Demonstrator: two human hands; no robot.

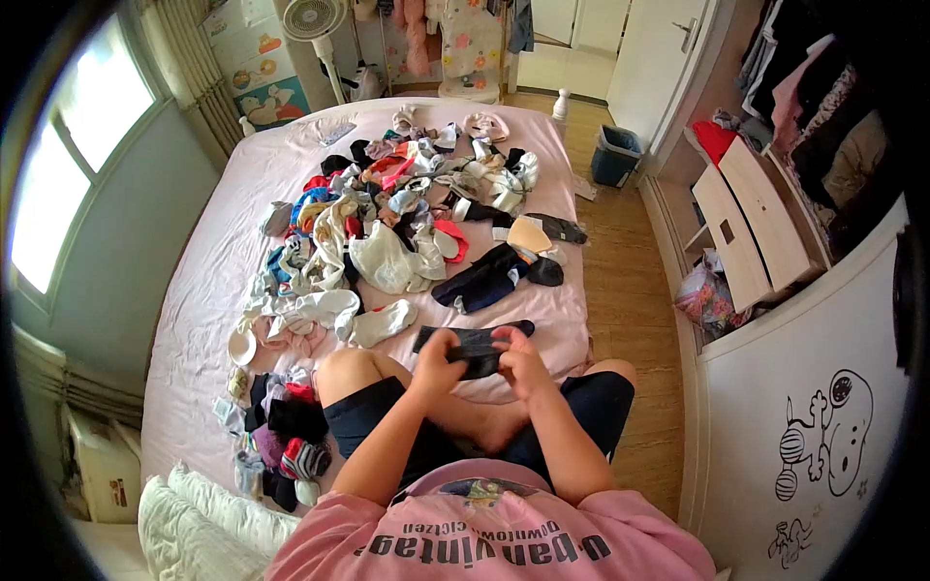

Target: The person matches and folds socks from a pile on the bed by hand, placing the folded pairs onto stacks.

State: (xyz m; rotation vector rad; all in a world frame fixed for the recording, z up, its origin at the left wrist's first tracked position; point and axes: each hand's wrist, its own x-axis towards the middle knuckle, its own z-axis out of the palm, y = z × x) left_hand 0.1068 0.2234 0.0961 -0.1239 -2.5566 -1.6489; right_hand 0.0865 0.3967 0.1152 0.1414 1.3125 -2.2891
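At the lower left of the frame, a small heap (274,426) of socks lies on the bed (199,320). Just below the centre, a dark sock (477,346) spans both hands: the left hand (438,364) pinches one end, and the right hand's (521,362) grip closes on the other, fingers along its upper edge. Good handling would mean light, even tension, thumbs smoothing out creases. Farther off, a white sock (385,323) lies at the near edge of the large mixed heap (383,254), upper centre.
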